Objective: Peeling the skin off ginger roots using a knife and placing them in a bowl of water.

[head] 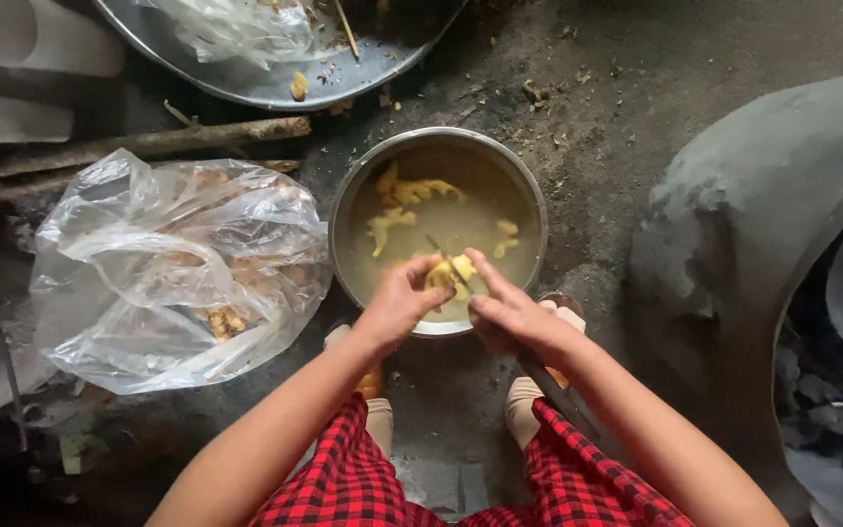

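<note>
A yellow root piece is held over the near side of a metal bowl, which is set on dark, dirty ground. The piece is pinched by the fingers of the left hand, which is closed around it from the left. A knife is gripped in the right hand, with the fingers curled about its handle; the handle's dark end is seen running back under the right wrist. The blade is laid against the piece, touching it, and its tip is pointed away from the person.

The bowl is filled with cloudy water, in which several more yellow pieces are seen, some at the far left and some at the right. Whether they float or lie on the bottom cannot be told.

Just left of the bowl, a crumpled clear bag is spread on the ground, with brownish unpeeled roots seen dimly through it. Beyond the bag, two sticks are laid across the ground. At the top, part of a large metal tray is seen, with another clear bag and scraps on it. At the right, a grey clay stove is seen, with dark coals inside its opening.

Red checked trousers are worn, and the bowl is kept between the feet.
</note>
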